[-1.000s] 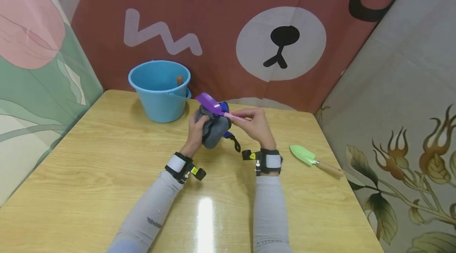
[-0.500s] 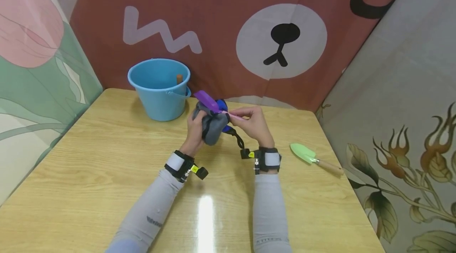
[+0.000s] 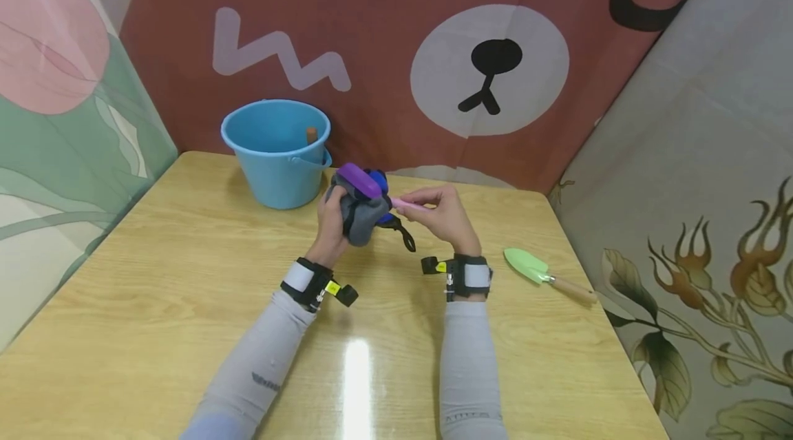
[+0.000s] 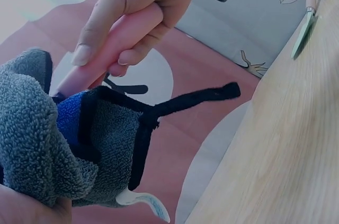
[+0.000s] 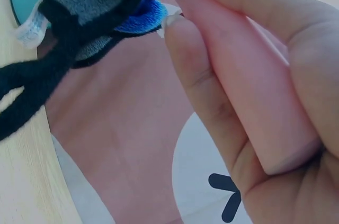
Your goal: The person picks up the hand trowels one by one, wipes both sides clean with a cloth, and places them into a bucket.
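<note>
My left hand (image 3: 330, 226) grips a folded grey towelling cloth (image 3: 365, 221) with black edging, blue patches and a black hanging loop (image 4: 196, 99). Across the cloth's top lies the purple blade of a small toy shovel (image 3: 359, 180). My right hand (image 3: 445, 218) holds its pink handle (image 5: 249, 86) between thumb and fingers, as the right wrist view shows closely. The cloth bunches around the part where blade and handle meet, hiding that spot in the left wrist view. Both hands are raised above the table.
A blue bucket (image 3: 279, 182) stands at the back left, an orange-brown handle end (image 3: 312, 135) showing inside it. On the right of the wooden table (image 3: 155, 275) lies a green trowel (image 3: 526, 265) with a wooden handle. Printed cloth hangs behind and at both sides.
My left hand has shifted slightly left with the cloth. The purple blade has turned and sits lower against the cloth. My right hand stays nearly in place on the handle.
</note>
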Demonstrator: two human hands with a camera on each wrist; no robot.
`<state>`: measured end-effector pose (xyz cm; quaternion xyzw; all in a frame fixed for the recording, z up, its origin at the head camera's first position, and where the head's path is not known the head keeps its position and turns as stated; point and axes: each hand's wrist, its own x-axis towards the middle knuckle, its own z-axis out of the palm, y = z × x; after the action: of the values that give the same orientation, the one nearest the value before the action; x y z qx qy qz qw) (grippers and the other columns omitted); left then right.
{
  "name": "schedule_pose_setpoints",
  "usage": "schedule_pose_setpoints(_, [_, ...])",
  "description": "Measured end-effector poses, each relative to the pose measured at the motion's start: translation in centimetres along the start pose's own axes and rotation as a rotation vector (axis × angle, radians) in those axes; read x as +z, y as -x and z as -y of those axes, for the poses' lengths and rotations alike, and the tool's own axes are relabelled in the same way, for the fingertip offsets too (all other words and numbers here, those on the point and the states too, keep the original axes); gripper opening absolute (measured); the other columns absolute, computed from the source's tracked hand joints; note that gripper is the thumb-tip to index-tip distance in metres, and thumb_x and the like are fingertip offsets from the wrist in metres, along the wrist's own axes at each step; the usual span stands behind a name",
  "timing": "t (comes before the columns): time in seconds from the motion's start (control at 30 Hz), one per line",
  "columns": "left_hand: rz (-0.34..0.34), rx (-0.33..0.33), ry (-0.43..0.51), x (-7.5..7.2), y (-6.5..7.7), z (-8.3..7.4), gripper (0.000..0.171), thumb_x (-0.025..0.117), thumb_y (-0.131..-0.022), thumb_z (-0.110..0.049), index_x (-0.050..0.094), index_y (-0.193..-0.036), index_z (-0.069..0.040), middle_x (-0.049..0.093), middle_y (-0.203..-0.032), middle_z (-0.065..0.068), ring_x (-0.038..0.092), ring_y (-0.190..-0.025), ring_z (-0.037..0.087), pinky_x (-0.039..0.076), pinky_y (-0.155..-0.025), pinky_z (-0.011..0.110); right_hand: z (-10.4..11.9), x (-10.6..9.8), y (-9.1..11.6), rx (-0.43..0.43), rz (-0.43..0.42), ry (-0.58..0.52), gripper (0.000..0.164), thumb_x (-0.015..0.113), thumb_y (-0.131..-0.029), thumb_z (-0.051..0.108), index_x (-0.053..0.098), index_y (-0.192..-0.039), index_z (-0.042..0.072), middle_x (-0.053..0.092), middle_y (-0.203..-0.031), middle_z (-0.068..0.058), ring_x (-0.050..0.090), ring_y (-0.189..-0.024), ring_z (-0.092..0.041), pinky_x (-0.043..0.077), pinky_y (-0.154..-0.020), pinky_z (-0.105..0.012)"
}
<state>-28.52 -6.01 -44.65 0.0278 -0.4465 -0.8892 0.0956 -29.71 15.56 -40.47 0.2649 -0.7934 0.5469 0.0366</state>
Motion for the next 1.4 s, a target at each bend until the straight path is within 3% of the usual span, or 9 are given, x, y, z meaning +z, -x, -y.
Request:
schedule_pose_setpoints(0.37, [-0.034,0.004,0.028,0.1,-0.5,-1.0,0.011,0.05,-0.096,-0.02,0.055,-0.103,-0.014,0.053,-0.107,-0.003,0.051,-0.099,0.012,0.046,-0.087,0.023,0.1,-1.1,0.4,0.062,0.018,0.059,0.02,0.085,-0.084,0.033,0.083,-0.098,0.02,0.079,-0.093,0.0,0.073,-0.08,-0.024,0.059,-0.079,-0.042])
schedule_pose_setpoints(0.7, [-0.09,-0.018,0.064,-0.4,-0.8,-0.8,0.017,0.051,-0.096,-0.021,0.058,-0.11,-0.015,0.054,-0.116,-0.003,0.051,-0.106,0.013,0.044,-0.093,0.024,-0.2,-2.0,0.8,0.073,0.042,0.103,0.019,0.086,-0.083,0.028,0.084,-0.098,0.016,0.078,-0.094,-0.002,0.068,-0.089,-0.023,0.055,-0.074,-0.039])
schedule_pose_setpoints(1.03, [-0.076,0.006,0.095,-0.7,-1.0,-0.5,0.021,0.052,-0.096,-0.019,0.06,-0.115,-0.013,0.055,-0.12,-0.001,0.052,-0.109,0.013,0.045,-0.096,0.024,-0.6,-2.5,1.3,0.106,0.049,0.11,0.022,0.086,-0.082,0.034,0.084,-0.097,0.019,0.078,-0.092,-0.001,0.069,-0.084,-0.024,0.056,-0.072,-0.039])
schedule_pose_setpoints(1.2, [-0.09,0.0,0.097,-0.8,-1.1,-0.7,0.021,0.053,-0.097,-0.02,0.06,-0.115,-0.014,0.055,-0.121,-0.002,0.051,-0.109,0.013,0.044,-0.096,0.024,-0.6,-2.9,1.6,0.118,0.027,0.116,0.02,0.087,-0.081,0.033,0.084,-0.095,0.019,0.078,-0.091,-0.002,0.069,-0.084,-0.024,0.056,-0.071,-0.039])
schedule_pose_setpoints(1.4, [-0.127,0.036,0.067,-0.6,-1.1,-1.4,0.019,0.056,-0.095,-0.021,0.063,-0.11,-0.014,0.056,-0.118,0.0,0.052,-0.106,0.016,0.045,-0.093,0.027,-0.3,-3.2,1.7,0.121,-0.042,0.126,0.027,0.087,-0.08,0.039,0.083,-0.096,0.018,0.078,-0.092,-0.003,0.07,-0.084,-0.024,0.057,-0.075,-0.04])
